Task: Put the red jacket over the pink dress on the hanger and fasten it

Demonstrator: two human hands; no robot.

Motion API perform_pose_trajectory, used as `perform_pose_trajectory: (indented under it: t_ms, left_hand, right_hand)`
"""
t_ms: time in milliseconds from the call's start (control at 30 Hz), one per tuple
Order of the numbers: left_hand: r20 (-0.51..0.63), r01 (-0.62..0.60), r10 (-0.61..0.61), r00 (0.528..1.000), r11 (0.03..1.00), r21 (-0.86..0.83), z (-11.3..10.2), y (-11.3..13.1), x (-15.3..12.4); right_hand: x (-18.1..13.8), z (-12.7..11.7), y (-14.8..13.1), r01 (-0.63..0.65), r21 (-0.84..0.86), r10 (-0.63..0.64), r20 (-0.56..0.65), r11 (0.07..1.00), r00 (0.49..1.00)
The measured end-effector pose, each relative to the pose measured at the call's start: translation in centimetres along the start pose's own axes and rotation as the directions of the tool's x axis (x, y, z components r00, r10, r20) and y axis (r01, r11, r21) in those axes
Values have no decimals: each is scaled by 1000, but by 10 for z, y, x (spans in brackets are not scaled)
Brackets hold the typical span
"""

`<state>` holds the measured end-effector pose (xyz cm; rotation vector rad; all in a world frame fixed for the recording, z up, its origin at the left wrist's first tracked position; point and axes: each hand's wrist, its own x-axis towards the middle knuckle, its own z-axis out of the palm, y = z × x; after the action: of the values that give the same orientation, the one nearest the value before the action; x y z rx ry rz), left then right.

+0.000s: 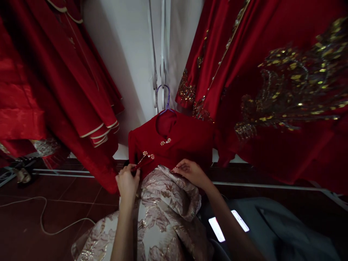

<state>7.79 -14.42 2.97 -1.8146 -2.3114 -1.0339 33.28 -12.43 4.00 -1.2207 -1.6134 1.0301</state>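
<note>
A red long-sleeved garment (179, 139) hangs in front of me on a purple hanger (168, 101), with pearl-and-gold flower fasteners (149, 155) on its chest. Patterned pink-gold brocade (165, 195) lies against its lower part and spreads down toward me; whether the two are joined I cannot tell. My left hand (128, 181) is closed, pinching the red cloth below the left fastener. At the line where red cloth meets brocade, my right hand (190, 172) is closed in a pinch on the red garment's edge, its fingertips partly hidden.
Red garments (89, 90) hang at left, and more with gold sequin embroidery (296, 79) at right. White rack bars (258, 186) run low above dark floor tiles. A pale cable (43, 214) lies at left. Two lit phone-like screens (216, 229) glow near my right forearm.
</note>
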Motion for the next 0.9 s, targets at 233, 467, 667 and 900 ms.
perform_pose_trajectory:
  t_ms: [233,467,667,900]
  left_hand:
    - [-9,-133,136,991,949,-287,4,51,-23]
    - [-96,-183,157,983,888,-422,56,49,-42]
    - [-95,-163,133,987,819,-550,50,39,-43]
    - [12,11,-3,1000,588,-809,52,41,-44]
  right_hand:
    - [-10,-3,-40,-124,300,97,105,946,990]
    - [7,53,-33,28,491,74,-187,871,980]
    - [11,94,24,120,395,30,-353,911,935]
    - [2,91,34,168,284,-42,-401,944,915]
